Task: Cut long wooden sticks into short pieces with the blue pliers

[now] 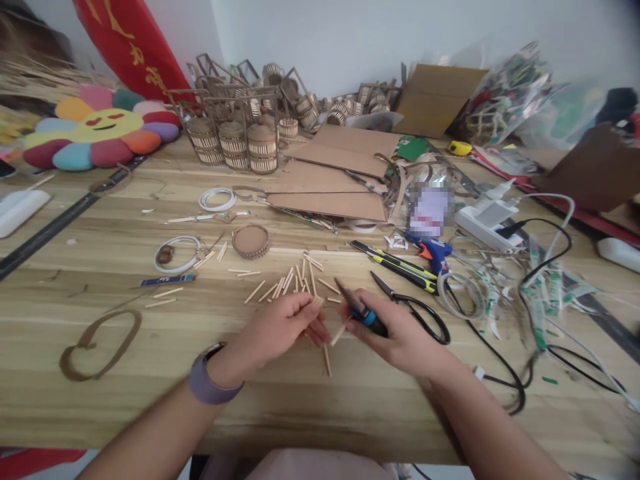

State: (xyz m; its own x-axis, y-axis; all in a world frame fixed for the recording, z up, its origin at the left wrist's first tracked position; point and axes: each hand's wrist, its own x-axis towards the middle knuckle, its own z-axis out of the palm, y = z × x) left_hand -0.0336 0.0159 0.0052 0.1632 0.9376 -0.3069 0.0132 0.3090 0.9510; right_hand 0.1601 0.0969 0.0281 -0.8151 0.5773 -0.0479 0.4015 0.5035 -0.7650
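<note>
My left hand [293, 317] is closed, its thumb and fingers pinching short thin wooden sticks [319, 301] above the table. My right hand [390, 330] wraps round a tool with a dark metal tip and a blue-and-black handle, which looks like pliers [367, 317]. A pale wooden stick [340, 331] shows by the right fingertips; whether they grip it I cannot tell. Another stick [327, 360] lies below the left fingers. Loose sticks [283, 285] are scattered just beyond my hands. Black-handled scissors [420, 310] lie right of my right hand.
Behind the sticks sits a round cardboard disc with a woven rim [251, 241]. Yellow-black utility knives [395, 265], a blue glue gun [434, 252], tape and cables crowd the right. Flat cardboard [330, 177] and small slatted baskets [233, 143] stand farther back. A brown strip loop [100, 343] lies left.
</note>
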